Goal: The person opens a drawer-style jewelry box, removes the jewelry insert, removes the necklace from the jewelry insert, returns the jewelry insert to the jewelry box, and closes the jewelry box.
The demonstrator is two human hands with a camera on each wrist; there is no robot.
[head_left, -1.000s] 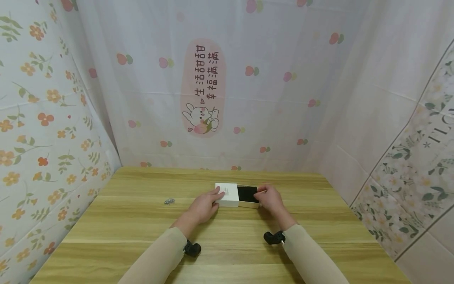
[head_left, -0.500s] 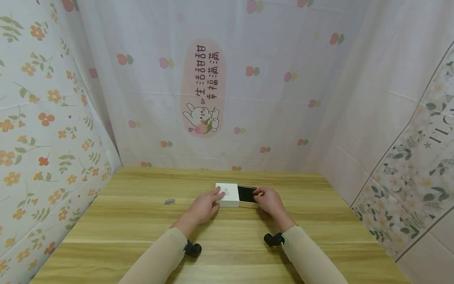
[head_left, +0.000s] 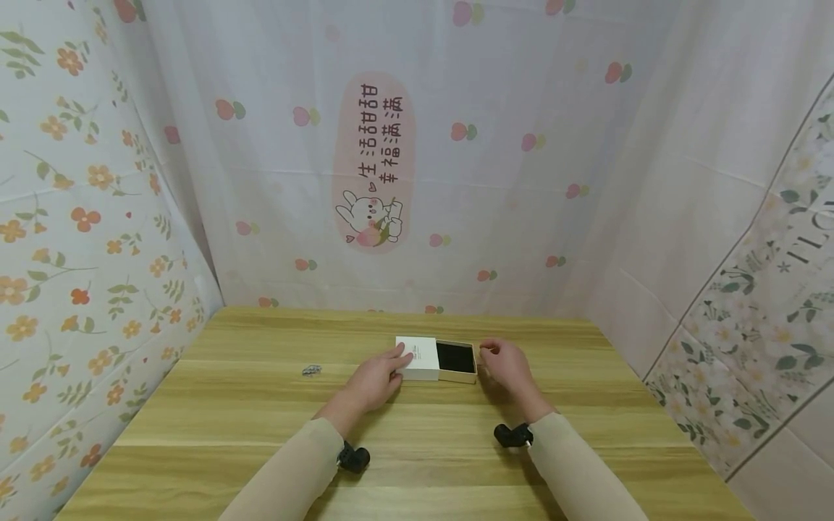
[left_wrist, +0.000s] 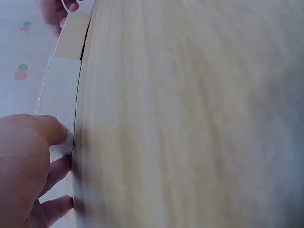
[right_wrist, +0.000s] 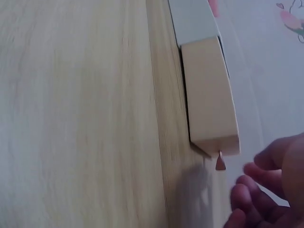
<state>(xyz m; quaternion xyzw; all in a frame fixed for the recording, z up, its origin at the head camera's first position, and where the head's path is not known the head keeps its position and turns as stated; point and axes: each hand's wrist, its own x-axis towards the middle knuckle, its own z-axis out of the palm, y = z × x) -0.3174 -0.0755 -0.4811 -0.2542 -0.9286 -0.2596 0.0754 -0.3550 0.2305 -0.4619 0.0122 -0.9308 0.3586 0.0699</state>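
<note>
A small white drawer box [head_left: 417, 354] lies flat on the table, its cream inner tray [right_wrist: 209, 90] slid partly out to the right. Black lining [head_left: 456, 357] shows inside the tray. My left hand [head_left: 374, 380] grips the left end of the white sleeve [left_wrist: 61, 95], thumb on the near side and fingers over the top. Just off the tray's right end is my right hand [head_left: 506, 364], its fingers loosely curled with nothing seen between them. A little ribbon tab [right_wrist: 220, 162] sticks out from the tray's end wall, close to those fingers.
A small silvery, chain-like item [head_left: 311, 370] lies on the wooden table [head_left: 260, 412] left of the box. Printed curtains [head_left: 417, 282] hang behind the table and along both sides. Each wrist carries a black camera [head_left: 354, 458].
My right hand has come away from the tray and moved slightly right, leaving more of the black lining in sight. My left hand and the box stay in place.
</note>
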